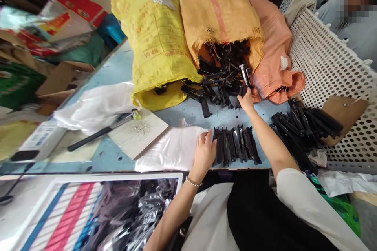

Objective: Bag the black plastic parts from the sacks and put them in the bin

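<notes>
My right hand reaches to the pile of long narrow black parts at the mouth of the orange sack. Its fingers are closed on the lower end of a black part with a silvery strip, which points up and away. Near the table's front edge, several similar parts stand side by side in a row. My left hand lies against the left end of that row, fingers stretched out and holding nothing. A white plastic bag lies flat just left of it.
A yellow sack and a salmon sack flank the orange one. A hammer lies partly on a pale board. More black parts are heaped at right by a perforated white basket. Another person sits beyond.
</notes>
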Available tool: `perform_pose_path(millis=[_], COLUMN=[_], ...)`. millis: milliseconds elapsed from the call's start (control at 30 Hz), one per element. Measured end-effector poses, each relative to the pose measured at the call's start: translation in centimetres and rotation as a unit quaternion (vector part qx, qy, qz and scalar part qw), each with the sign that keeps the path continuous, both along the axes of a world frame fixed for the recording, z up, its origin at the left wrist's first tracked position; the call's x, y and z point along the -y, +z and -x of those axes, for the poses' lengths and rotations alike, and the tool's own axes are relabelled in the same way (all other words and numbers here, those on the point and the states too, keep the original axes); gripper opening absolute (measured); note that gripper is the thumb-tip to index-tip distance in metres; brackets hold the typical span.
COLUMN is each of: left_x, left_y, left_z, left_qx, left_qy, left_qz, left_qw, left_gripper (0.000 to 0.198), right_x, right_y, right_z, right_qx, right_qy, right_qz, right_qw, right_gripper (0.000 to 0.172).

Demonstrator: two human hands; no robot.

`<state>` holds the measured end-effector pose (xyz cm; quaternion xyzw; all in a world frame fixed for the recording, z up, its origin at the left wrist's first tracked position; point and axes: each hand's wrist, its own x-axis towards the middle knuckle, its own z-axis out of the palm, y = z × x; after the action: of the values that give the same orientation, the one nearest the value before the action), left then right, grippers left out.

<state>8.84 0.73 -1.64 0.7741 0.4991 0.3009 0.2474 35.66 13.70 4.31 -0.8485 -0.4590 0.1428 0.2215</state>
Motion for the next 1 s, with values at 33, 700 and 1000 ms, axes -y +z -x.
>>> perform_pose_path(millis=[33, 700, 1000], left_x=[-0.2, 0.9, -0.9], left_y=[0.4, 8.5, 8.0], left_z=[0.1, -2.4, -1.2], left_qx=[0.046, 0.465, 0.49], left_qy=[0.0, -0.048, -0.02], left_qz=[0.02, 0.473, 0.475], left_qw=[0.999, 0.747, 0.731], left_gripper=[0.042, 0.037, 0.044], right_x=[0.9, 13.3, 18.6], right_y=[-0.1, 3.9, 3.1], right_z=[0.6, 7.5, 11.1], right_qx=[-0.018, -0.13, 0.008], right_qy=[0.014, 0.295, 0.483], right_qz=[-0.035, -0.146, -0.165], right_qw=[0.999, 0.935, 0.86], right_gripper=[0.068, 0.044, 0.035])
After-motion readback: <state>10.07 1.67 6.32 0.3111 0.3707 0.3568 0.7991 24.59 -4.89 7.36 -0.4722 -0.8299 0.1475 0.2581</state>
